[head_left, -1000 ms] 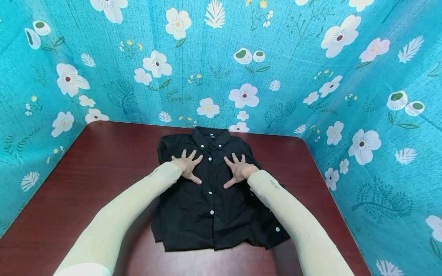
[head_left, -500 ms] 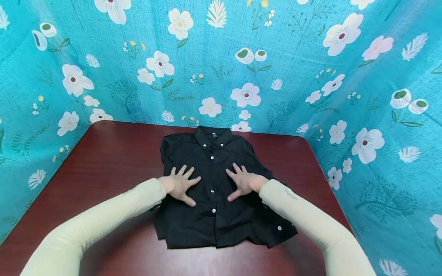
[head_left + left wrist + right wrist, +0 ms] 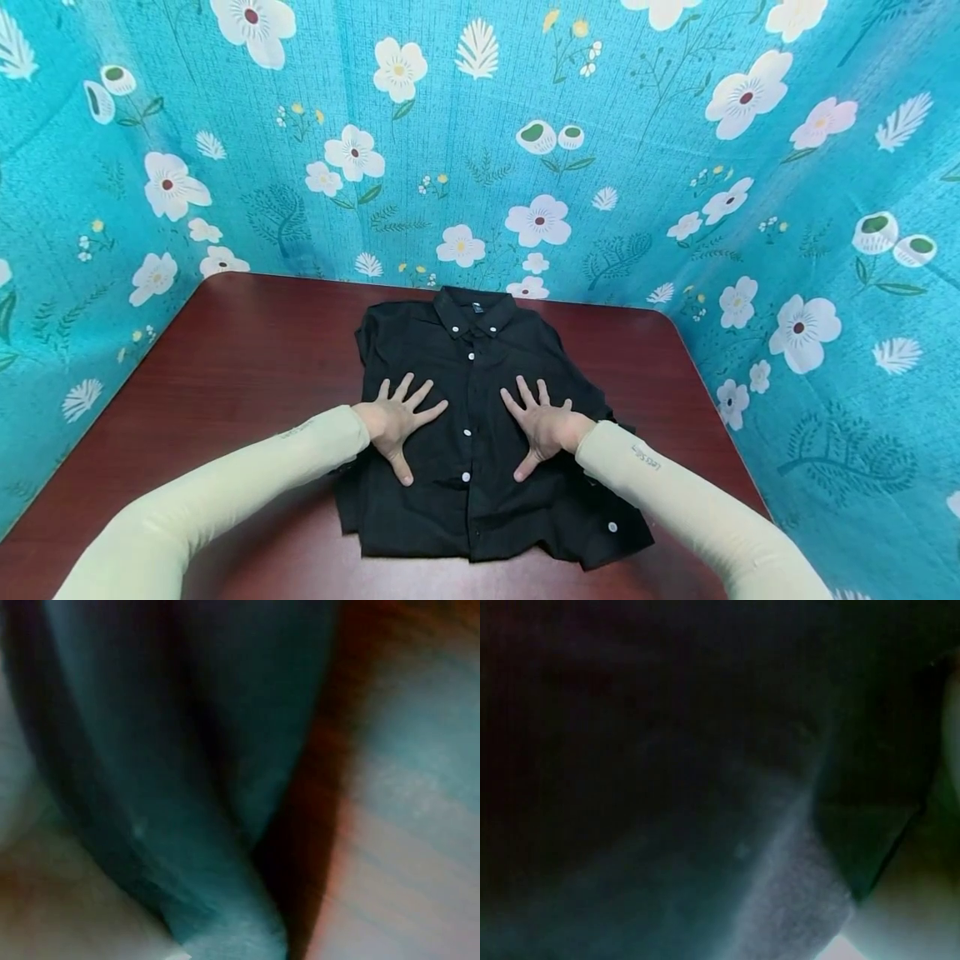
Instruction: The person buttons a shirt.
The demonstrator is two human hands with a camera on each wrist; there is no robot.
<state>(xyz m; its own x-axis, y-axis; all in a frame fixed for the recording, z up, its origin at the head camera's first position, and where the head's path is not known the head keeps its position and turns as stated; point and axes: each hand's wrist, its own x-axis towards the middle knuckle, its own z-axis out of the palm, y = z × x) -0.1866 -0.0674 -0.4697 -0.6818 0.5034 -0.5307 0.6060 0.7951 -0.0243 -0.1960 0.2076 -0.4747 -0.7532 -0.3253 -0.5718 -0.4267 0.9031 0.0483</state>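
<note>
A black button-up shirt (image 3: 480,517) lies front side up, its collar (image 3: 474,312) toward the back and a column of white buttons down its middle. My left hand (image 3: 393,421) rests on the shirt's left half, fingers spread and straight. On the other side of the buttons, my right hand (image 3: 543,425) lies on the cloth with its fingers spread too. Neither hand grips anything. Close and blurred, dark cloth of the shirt (image 3: 150,787) fills much of the left wrist view. The right wrist view is dim, mostly the same shirt (image 3: 667,825).
The shirt lies on a dark red-brown table (image 3: 247,358) with rounded back corners. Behind and to the sides hangs a blue curtain (image 3: 465,133) with printed flowers, close against the table's back edge. Long cream sleeves cover both forearms.
Both hands have slid down the shirt from the chest toward its middle, fingers still spread. The left hand also moved slightly outward before this. The camera view has shifted a little.
</note>
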